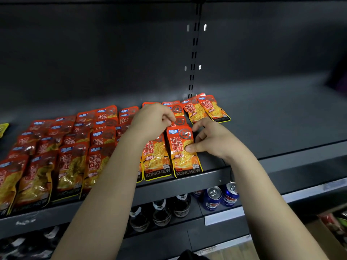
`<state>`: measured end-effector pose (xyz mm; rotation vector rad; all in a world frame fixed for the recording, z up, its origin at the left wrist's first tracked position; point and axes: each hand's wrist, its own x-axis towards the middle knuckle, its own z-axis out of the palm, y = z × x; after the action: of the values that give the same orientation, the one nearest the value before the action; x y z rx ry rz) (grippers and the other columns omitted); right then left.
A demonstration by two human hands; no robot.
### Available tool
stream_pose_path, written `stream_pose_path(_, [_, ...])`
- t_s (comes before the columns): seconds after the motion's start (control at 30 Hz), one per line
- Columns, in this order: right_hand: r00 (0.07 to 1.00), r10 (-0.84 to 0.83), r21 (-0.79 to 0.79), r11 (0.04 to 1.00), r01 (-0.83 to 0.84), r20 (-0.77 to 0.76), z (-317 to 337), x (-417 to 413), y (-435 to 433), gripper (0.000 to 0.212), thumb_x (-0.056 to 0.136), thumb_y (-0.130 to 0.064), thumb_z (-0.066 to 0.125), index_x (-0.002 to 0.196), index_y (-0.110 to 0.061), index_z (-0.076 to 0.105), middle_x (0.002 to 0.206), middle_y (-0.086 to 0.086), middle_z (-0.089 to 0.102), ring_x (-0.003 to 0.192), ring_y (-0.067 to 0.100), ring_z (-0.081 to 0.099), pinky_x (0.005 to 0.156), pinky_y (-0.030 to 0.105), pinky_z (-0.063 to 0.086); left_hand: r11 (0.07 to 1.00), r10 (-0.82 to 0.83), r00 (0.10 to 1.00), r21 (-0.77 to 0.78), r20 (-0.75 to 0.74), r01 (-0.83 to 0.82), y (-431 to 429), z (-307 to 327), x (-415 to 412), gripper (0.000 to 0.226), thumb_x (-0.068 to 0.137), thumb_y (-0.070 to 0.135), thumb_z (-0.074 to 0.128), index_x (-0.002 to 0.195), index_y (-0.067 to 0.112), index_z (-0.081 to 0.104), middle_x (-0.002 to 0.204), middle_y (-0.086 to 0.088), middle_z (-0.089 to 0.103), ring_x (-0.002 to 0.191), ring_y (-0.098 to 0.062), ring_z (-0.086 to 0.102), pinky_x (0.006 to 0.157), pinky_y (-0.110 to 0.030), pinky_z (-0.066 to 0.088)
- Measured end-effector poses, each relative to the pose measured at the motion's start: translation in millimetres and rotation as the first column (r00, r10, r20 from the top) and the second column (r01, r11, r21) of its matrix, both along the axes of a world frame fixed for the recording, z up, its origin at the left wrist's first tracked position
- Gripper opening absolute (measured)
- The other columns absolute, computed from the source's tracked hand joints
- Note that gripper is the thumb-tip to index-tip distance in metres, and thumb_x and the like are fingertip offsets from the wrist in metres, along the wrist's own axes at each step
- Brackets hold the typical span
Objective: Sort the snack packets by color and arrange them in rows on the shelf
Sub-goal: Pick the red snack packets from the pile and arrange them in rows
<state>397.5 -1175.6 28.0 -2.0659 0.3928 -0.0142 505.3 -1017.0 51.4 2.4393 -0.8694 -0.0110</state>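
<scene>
Several red-and-orange snack packets (73, 164) lie in overlapping rows on the dark shelf (272, 117). My right hand (210, 139) pinches the right edge of the front packet (185, 156) of the rightmost row, thumb on its face. My left hand (152, 122) is curled over the packets just behind and left of it, fingertips on a packet (179, 121) in the same row. Two more red packets (208, 108) lie askew at the back right. A yellow packet (3, 128) shows at the far left edge.
The shelf's right half is bare dark metal. A slotted upright (193, 59) runs up the back wall. Below the shelf stand dark bottles (161, 211) and blue cans (212, 198). A cardboard box with goods (334, 228) sits at lower right.
</scene>
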Motion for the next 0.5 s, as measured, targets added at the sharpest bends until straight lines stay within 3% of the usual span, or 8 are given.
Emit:
stream_pose_path(0.23, [1.0,-0.003,0.031,1.0,0.003,0.015,-3.1,0.5,-1.0,0.055,0.062,-0.009,0.09,0.104,-0.014,0.055,0.074,0.005,0.062,0.066,0.014,0.058,0.068,0.027,0.046,0.986,-0.049,0.998,0.164,0.043,0.042,-15.2,4.2,9.5,0.008,0.086,0.017,0.07,0.087,0.022,0.076,0.09,0.005,0.071,0.087,-0.012,0.065,0.083,-0.039,0.056])
stream_pose_path(0.5, [1.0,0.005,0.036,0.999,-0.006,0.02,-2.6,0.3,0.3,0.054,0.062,-0.008,0.089,0.103,-0.014,0.056,0.073,0.006,0.062,0.066,0.016,0.058,0.071,0.033,0.047,0.986,-0.037,0.998,0.163,-0.042,0.043,-14.8,7.1,8.4,0.014,0.091,0.012,0.063,0.099,0.017,0.074,0.106,-0.002,0.07,0.1,-0.016,0.063,0.08,-0.033,0.055])
